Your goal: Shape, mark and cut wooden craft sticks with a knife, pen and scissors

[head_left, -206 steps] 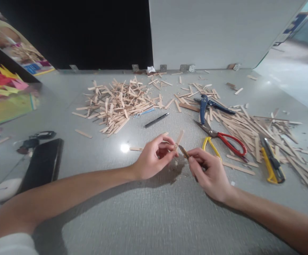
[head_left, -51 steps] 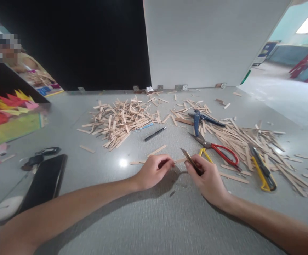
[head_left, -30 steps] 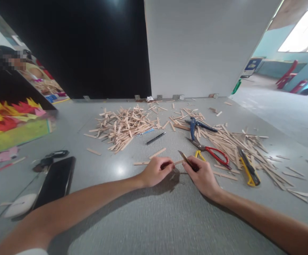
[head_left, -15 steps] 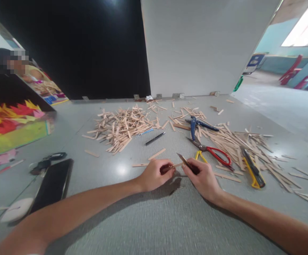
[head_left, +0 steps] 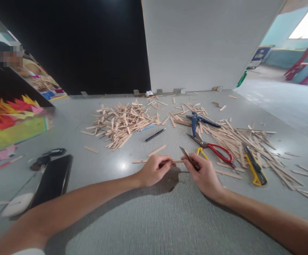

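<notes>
My left hand [head_left: 154,170] is closed around a thin wooden stick [head_left: 175,162] whose tip pokes out to the right, low over the grey table [head_left: 154,216]. My right hand [head_left: 205,176] grips a small knife [head_left: 188,157], its blade pointing up and to the left, close to the stick's tip. Both hands sit near the middle of the table, a little apart. Two loose sticks [head_left: 156,150] lie just beyond my left hand.
A heap of cut sticks [head_left: 119,122] lies at the back left, longer strips [head_left: 239,138] to the right. Red-handled scissors [head_left: 215,148], blue pliers [head_left: 196,120], a yellow cutter [head_left: 253,164], a black pen [head_left: 155,134], a phone [head_left: 53,180] and a mouse [head_left: 16,205] lie around. A person sits far left.
The hands have stayed together at the table's middle, the left still pinching the stick and the right still holding the knife. The view has shifted slightly; earlier the stick was held more upright.
</notes>
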Demonstrator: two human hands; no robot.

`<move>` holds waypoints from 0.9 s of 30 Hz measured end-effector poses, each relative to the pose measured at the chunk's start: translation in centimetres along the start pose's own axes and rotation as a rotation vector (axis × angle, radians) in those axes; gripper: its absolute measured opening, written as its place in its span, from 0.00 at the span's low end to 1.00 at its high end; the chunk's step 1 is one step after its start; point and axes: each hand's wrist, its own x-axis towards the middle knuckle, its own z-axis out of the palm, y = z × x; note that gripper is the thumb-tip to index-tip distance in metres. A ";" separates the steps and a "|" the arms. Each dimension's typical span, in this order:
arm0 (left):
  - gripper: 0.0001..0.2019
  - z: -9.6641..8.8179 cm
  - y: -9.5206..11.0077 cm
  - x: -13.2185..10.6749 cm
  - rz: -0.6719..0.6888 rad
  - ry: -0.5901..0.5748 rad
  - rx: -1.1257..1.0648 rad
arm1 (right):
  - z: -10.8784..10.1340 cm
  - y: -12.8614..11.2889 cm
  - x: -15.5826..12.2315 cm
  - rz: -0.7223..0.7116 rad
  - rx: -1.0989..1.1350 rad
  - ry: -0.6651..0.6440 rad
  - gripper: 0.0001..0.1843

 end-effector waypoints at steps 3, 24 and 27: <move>0.16 0.0 -0.4 0.1 -0.036 0.067 -0.053 | 0.0 -0.1 0.0 -0.038 -0.033 0.059 0.17; 0.26 0.4 -0.7 -0.3 0.047 0.218 -0.049 | -0.1 0.0 -1.2 -0.426 -0.358 -0.046 0.23; 0.26 0.4 -0.8 -0.3 0.049 0.212 -0.038 | -0.1 0.0 -1.2 -0.413 -0.374 -0.052 0.23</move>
